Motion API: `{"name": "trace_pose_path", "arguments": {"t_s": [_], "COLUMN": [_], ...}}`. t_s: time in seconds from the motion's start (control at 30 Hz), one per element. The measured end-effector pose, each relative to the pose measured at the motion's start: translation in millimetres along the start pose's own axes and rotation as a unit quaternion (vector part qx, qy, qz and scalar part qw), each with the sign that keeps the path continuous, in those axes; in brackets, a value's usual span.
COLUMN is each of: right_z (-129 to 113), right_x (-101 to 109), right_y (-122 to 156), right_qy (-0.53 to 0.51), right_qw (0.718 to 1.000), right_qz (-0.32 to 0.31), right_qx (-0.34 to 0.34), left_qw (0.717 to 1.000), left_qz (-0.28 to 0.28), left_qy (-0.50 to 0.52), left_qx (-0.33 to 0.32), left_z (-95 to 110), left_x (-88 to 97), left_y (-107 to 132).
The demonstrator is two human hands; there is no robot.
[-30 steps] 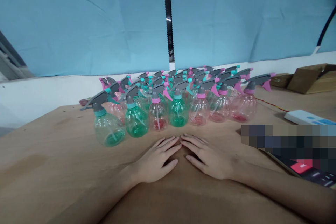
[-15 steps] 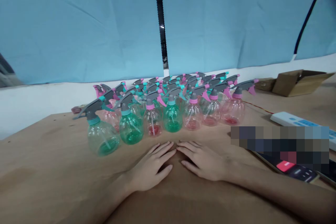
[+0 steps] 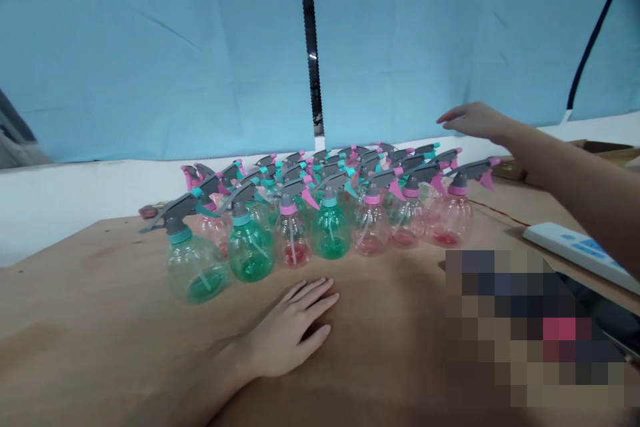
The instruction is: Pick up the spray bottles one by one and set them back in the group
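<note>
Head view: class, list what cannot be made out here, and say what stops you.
- Rear spray bottles: hidden behind the front row; count unclear.
- Item under the pixelated patch: blurred out.
- Cardboard box: mostly hidden by the right hand's arm.
- Left hand: flat on the table; forearm cut off by the bottom edge.

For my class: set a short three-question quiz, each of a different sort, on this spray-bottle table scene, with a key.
1. True or false: the left hand lies flat on the wooden table.
2. Where is the right hand? A) flat on the table B) raised above the back rows of spray bottles C) gripping a bottle
3. Fill in: the front-row bottle farthest left has a ____ collar.

Key: 1 true; 2 B; 3 teal.
</note>
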State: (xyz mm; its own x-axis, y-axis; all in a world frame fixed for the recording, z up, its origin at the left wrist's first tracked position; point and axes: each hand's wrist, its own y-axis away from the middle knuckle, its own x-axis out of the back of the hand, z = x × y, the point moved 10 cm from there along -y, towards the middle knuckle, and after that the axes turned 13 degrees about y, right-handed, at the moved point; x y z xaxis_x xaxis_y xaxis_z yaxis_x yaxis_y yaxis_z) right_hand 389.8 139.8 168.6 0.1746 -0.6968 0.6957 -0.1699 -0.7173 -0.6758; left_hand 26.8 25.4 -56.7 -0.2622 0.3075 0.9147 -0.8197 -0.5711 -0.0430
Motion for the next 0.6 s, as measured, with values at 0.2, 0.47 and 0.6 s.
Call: {"name": "trace_pose_path", "arguments": {"t_s": [0.2,0.47,0.6], "right_z": [47.9,53.7,49.7], "right_x": [-60.1,-63.3,-37.8], "right_y": [14.2,24.4,15.5], "right_qy": [0.003,-0.025,-0.002], "right_qw": [0.974,0.969,0.979], "right_qz": [-0.219,-0.232,-0.184], "right_qx": [-0.06,-0.077,-0.082], "left_qw": [1.0,1.0,1.0], "left_qz": [-0.001,-0.005,-0.006], "left_qy": [0.008,0.0,0.001], "left_qx": [-0.001,0.003,0.002], "left_z": [-0.5,-2.4,-1.3], "left_x": [-0.3,-2.6,-3.0], "left_y": [0.4,0.2,-0.1]}}
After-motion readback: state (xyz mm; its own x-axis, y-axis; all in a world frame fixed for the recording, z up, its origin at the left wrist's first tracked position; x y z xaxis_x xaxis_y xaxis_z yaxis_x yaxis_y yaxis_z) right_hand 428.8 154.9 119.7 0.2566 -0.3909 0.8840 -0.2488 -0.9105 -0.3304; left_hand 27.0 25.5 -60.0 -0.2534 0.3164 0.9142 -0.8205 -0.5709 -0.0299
